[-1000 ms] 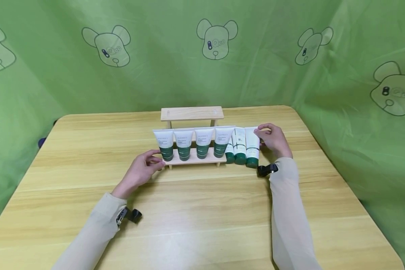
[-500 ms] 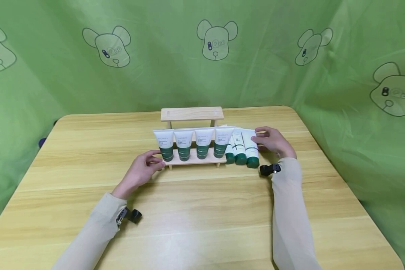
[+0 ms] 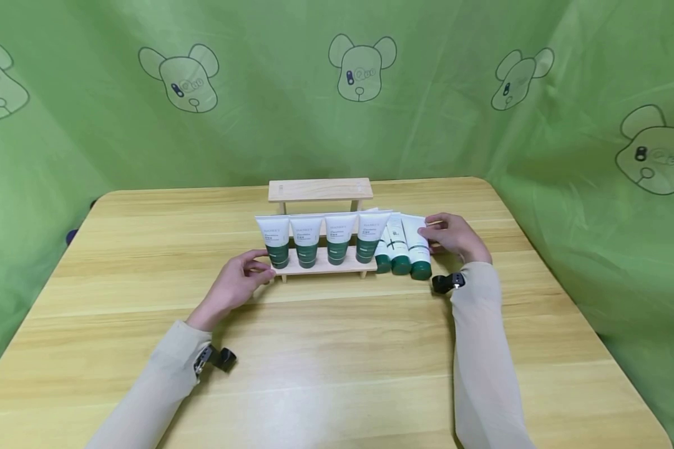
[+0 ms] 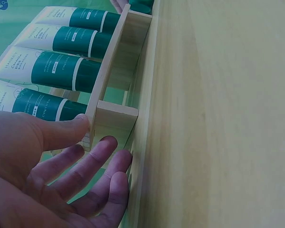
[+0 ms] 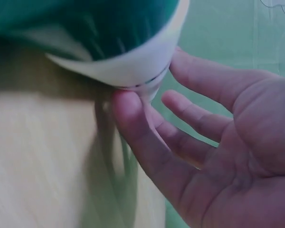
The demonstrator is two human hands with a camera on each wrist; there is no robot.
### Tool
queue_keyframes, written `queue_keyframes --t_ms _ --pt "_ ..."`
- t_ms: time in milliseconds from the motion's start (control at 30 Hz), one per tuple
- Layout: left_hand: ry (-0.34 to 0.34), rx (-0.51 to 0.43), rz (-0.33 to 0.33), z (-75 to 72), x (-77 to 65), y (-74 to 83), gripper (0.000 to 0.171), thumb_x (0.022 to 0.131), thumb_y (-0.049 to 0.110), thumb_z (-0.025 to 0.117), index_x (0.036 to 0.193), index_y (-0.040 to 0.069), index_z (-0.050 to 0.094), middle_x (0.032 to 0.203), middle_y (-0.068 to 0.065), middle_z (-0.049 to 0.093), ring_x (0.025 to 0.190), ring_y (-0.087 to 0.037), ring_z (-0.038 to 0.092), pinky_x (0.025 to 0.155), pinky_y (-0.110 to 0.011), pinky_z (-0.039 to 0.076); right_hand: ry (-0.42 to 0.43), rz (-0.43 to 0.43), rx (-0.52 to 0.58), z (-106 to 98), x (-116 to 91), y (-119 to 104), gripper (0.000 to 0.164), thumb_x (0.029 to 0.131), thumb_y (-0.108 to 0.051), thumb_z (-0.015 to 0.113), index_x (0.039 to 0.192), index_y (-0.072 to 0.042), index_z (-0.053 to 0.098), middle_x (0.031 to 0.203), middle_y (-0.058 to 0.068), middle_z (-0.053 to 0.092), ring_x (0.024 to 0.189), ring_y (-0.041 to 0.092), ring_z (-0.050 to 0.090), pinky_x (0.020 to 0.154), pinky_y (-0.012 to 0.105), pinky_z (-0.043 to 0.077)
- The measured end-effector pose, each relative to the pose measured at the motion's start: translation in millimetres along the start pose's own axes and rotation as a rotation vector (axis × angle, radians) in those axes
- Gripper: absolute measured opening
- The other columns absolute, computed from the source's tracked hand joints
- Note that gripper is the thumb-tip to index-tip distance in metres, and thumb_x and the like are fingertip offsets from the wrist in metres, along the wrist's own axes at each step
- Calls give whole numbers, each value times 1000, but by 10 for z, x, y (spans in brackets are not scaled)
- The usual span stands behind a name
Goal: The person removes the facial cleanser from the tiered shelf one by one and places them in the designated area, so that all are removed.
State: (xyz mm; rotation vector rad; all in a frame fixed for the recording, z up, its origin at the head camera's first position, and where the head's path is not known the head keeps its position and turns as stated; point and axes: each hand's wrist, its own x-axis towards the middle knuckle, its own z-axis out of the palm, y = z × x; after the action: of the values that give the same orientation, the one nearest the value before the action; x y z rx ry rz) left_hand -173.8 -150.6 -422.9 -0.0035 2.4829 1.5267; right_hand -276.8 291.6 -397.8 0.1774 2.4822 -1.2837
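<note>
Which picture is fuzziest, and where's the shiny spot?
Right wrist view: fuzziest, its close-up green-and-white tube blurred; left wrist view: clearer, with print visible on tubes standing on the wooden rack; head view: pale glare on the table's near part.

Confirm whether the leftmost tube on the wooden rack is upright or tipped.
Upright: the leftmost tube stands on its green cap on the wooden rack, white end up.

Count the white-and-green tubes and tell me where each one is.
7 in view: four standing tubes in a row on the wooden rack, three more tubes together at its right end. Others may be hidden.
</note>
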Motion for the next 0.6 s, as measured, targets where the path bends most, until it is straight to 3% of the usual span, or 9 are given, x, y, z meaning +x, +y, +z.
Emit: queue_keyframes --t_ms 367,600 --pt "-1 -3 -2 1 0 -2 55 99 15 68 150 7 49 126 -19 68 108 -30 67 82 -33 54 -15 -1 -61 -18 -50 -57 63 103 -29 63 151 4 39 139 27 51 109 32 65 97 43 54" --pt "-2 1 -6 2 10 -6 55 99 16 68 150 8 48 126 -19 68 108 -30 67 82 -33 54 24 -91 -75 -115 -311 -319 66 104 -36 60 154 0 37 149 26 45 122 43 59 104 52 49"
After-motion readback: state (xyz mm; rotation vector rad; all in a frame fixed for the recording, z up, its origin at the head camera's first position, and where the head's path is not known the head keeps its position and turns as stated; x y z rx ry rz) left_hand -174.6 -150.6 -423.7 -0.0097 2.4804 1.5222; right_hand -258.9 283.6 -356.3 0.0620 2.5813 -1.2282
